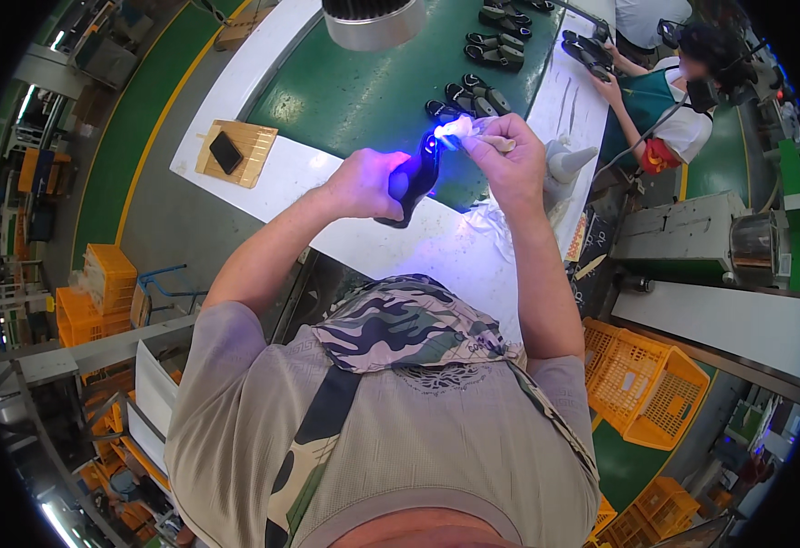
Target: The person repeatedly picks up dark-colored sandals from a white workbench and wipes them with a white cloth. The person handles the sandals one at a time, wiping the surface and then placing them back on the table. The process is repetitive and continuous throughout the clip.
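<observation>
My left hand (363,183) grips a black shoe sole (415,178), lit blue-violet by a small light near its tip. My right hand (510,160) pinches a white cloth (459,131) and presses it against the top end of the sole. Both hands hover above the white edge of the work table (290,169), next to the green conveyor belt (363,91).
Several black soles (496,50) lie in pairs on the belt. A wooden board with a black phone (227,152) rests on the table to the left. Another person (683,100) in a green apron handles soles at the right. Orange crates (642,388) stand below.
</observation>
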Demonstrator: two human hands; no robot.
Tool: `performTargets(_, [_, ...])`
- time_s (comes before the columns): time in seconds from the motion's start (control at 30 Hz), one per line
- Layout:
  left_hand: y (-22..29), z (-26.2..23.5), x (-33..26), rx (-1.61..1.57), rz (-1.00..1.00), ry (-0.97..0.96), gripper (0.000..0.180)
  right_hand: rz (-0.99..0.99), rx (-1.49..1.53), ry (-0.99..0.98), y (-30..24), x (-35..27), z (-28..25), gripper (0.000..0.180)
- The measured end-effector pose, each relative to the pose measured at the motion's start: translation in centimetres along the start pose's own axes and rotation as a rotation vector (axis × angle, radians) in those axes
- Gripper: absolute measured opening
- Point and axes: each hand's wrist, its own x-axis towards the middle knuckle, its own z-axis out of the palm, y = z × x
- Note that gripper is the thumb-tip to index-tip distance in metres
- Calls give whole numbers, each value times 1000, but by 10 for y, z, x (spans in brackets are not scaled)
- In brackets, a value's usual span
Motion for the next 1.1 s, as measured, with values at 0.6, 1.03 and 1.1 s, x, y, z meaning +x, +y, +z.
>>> performTargets(0.6, [-27,5,-8,-1000,-177,-173,72,-47,27,-139,31,-3,15,15])
performTargets(1.03, [-37,29,-5,-1345,-276,-27,41,181,192,-261,40,-28,8,17])
performTargets(1.1, [-40,37,-5,-1400,-297,-27,38,223,198,-289,39,-32,3,17])
